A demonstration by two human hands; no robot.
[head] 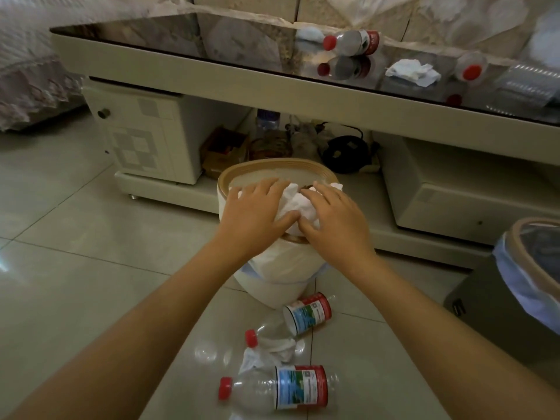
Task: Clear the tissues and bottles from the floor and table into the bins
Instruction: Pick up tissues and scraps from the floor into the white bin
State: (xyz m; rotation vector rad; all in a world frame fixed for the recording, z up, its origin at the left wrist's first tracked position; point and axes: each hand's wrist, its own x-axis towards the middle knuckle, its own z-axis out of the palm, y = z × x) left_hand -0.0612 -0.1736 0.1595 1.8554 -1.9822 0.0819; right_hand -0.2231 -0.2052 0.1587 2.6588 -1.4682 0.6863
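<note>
My left hand (256, 212) and my right hand (333, 215) together hold a wad of white tissues (294, 204) over the mouth of a white bin with a wooden rim (230, 174). Two clear bottles with red caps lie on the floor near me, one (303, 316) close to the bin's base and one (278, 388) nearer. A crumpled tissue (266, 353) lies between them. On the glass table (212, 83) lie a bottle (353, 42), a white tissue (413, 72) and a second bottle (471, 68).
A dark bin with a light liner (515, 286) stands on the floor at the right. Under the table a shelf holds a box (221, 153), cables (345, 150) and other clutter. A stack of clear cups (533, 83) lies at the table's right end. A bed cover (33, 83) hangs at the left.
</note>
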